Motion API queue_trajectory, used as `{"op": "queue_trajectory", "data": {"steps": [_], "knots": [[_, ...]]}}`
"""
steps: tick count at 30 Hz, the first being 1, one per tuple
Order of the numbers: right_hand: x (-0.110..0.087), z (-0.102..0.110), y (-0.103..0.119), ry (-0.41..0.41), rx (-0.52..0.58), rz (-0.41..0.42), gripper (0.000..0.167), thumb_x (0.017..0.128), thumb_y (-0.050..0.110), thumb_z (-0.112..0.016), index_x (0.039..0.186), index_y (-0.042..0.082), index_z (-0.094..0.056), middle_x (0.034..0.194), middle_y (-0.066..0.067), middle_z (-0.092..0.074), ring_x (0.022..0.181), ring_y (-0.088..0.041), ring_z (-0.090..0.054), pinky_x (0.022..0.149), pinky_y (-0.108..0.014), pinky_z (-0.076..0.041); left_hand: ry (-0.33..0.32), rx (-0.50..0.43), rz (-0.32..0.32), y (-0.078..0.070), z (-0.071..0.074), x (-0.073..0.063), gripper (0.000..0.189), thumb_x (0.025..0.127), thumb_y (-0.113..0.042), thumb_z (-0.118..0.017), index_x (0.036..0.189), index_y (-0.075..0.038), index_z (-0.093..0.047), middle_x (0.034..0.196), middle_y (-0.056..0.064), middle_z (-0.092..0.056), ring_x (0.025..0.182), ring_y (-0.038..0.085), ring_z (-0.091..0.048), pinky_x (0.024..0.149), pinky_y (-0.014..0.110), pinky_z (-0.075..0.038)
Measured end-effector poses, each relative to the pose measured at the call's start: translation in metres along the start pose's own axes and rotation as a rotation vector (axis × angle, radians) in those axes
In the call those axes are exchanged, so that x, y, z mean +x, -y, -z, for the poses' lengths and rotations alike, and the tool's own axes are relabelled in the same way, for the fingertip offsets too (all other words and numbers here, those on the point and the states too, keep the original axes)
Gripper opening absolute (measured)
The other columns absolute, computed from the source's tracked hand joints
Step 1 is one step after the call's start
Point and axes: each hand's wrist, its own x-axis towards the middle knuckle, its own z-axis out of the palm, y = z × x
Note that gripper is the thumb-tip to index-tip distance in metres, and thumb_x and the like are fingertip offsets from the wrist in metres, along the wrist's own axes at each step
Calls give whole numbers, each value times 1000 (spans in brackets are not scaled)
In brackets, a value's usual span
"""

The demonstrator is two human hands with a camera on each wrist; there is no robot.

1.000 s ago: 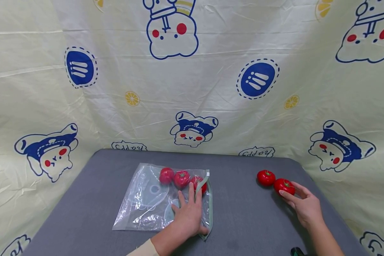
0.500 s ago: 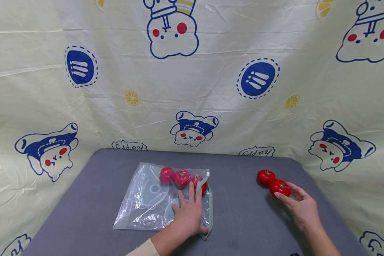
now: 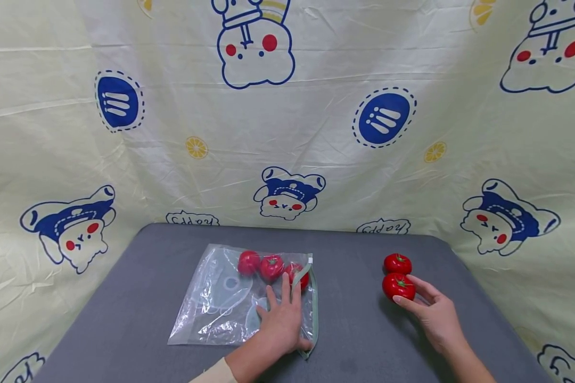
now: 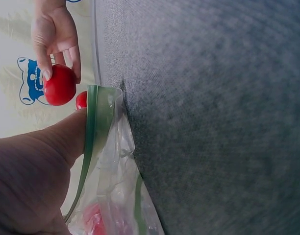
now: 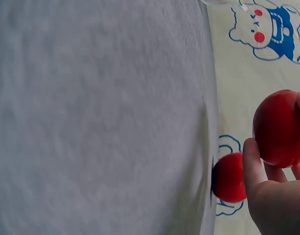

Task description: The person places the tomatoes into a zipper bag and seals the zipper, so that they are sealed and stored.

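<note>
A clear zip bag with a green edge strip lies on the table. Three red tomatoes show along its far side. My left hand rests on the bag with fingers spread, its thumb at the green-edged mouth on the right. That mouth stands raised in the left wrist view, the green strip crossing in front of part of the hand. At the right, my right hand pinches a red tomato between thumb and fingers, above the table. Another tomato sits on the table just beyond it.
A grey cloth-covered table lies under everything. Behind it and along both sides hangs a pale curtain printed with cartoon figures.
My right hand has carried its tomato to the left, from the right of the other tomato to the near side of it. The left hand and the bag have stayed put.
</note>
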Motion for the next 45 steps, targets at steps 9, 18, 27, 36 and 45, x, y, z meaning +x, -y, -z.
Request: {"op": "queue_trajectory", "data": {"steps": [9, 18, 27, 36, 45], "knots": [[-10, -19, 4, 59, -12, 95, 77, 86, 29, -85, 152, 15, -48, 143, -4, -49, 113, -13, -64, 85, -18, -56, 0, -9, -1, 0, 1, -1, 123, 60, -45, -98, 158, -15, -32, 172, 14, -8, 150, 58, -19, 101, 83, -35], [-13, -40, 6, 117, -5, 114, 75, 86, 25, -85, 150, 12, -50, 148, -13, -50, 119, -23, -65, 88, -21, -58, -10, -6, -8, 1, 0, -1, 124, 59, -46, -98, 159, -15, -31, 172, 15, -8, 150, 59, -20, 101, 83, -35], [-13, -59, 10, 153, -47, 140, 70, 84, 22, -86, 147, 11, -55, 147, -16, -55, 112, -24, -65, 83, -21, -58, -20, -11, -7, 2, 0, -2, 125, 59, -47, -98, 159, -15, -31, 172, 16, -11, 150, 59, -20, 101, 84, -34], [-11, -74, 11, 193, -34, 177, 68, 84, 20, -85, 145, 11, -57, 148, -17, -54, 113, -26, -66, 86, -24, -59, -34, -15, 0, 0, -1, -2, 127, 58, -46, -98, 160, -17, -29, 171, 16, -13, 150, 60, -18, 100, 85, -33], [-9, -86, 14, 225, -2, 161, 67, 83, 20, -86, 144, 14, -59, 150, -16, -53, 115, -26, -67, 88, -30, -61, -45, -13, 4, 1, -2, -2, 130, 56, -49, -98, 161, -18, -27, 171, 17, -12, 149, 62, -17, 100, 85, -32]]}}
